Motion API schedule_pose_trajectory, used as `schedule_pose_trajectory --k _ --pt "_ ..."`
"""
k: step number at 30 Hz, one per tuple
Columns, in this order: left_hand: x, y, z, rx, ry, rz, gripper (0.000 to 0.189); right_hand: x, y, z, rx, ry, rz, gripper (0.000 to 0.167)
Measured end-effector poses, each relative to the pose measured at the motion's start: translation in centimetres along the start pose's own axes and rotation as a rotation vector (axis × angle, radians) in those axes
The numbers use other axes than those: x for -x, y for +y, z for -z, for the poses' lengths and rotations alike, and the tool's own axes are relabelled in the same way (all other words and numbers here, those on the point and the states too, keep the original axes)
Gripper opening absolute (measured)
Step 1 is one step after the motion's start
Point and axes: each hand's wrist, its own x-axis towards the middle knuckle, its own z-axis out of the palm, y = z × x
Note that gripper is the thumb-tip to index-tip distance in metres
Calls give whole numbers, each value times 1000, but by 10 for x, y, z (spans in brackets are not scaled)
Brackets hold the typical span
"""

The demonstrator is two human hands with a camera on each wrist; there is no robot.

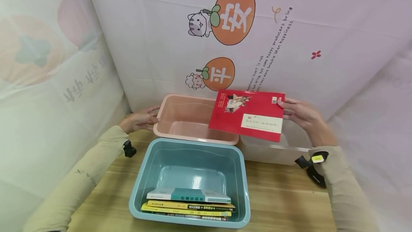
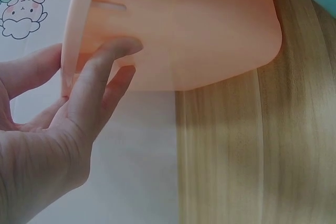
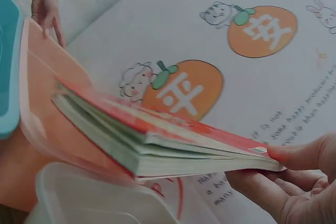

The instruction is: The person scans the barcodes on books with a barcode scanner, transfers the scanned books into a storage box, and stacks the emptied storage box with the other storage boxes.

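Note:
A red book (image 1: 248, 114) with a white label is tilted above the right end of the pink bin (image 1: 206, 141) and over the white bin (image 1: 276, 153). My right hand (image 1: 299, 114) pinches its right edge, thumb on the cover and fingers beneath. In the right wrist view, the pages of the red book (image 3: 173, 161) fan slightly apart at the far end. My left hand (image 1: 140, 120) touches the pink bin's left end from outside. In the left wrist view, fingers of that hand (image 2: 58, 124) lie along the outer wall below the rim.
Nearer me, a blue bin (image 1: 190, 146) stands on the wooden table (image 1: 273, 189). Several books (image 1: 190, 205) lie inside along its near side, spines up. A patterned white cloth (image 1: 161, 46) hangs behind the bins and at both sides.

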Motion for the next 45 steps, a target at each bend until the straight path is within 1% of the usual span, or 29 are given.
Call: schedule_pose_trajectory --k 2,4,7,12,16,20,23,26,30,38,43,45 --pt "0 0 -1 6 -5 -2 86 -10 3 -10 37 -24 6 77" --pt "1 0 -2 9 1 0 85 -20 7 -21 62 -45 15 73" --pt "2 -1 -2 -6 1 -11 85 -35 15 -36 68 -74 25 68" --pt "1 0 -3 -27 -4 -14 85 -52 26 -59 58 -84 10 62" --pt "1 1 -2 -8 -18 -21 85 -66 32 -77 69 -110 19 58" --pt "5 0 0 20 -26 -34 84 -80 38 -97 92 -130 31 55" --pt "7 0 1 29 -21 -39 83 -89 43 -111 112 -120 18 53" --pt "6 0 -1 25 -26 -45 82 -96 48 -118 111 -96 -7 50" --pt "2 0 -5 25 -22 -37 83 -101 50 -128 96 -67 -35 50" --pt "9 -3 -4 -19 -2 -22 82 -112 64 -155 135 -1 -19 47" --pt "5 1 -7 -16 0 -27 81 -124 70 -163 160 46 -15 44" --pt "2 1 -7 -9 -7 -30 81 -127 76 -167 194 57 -25 43"
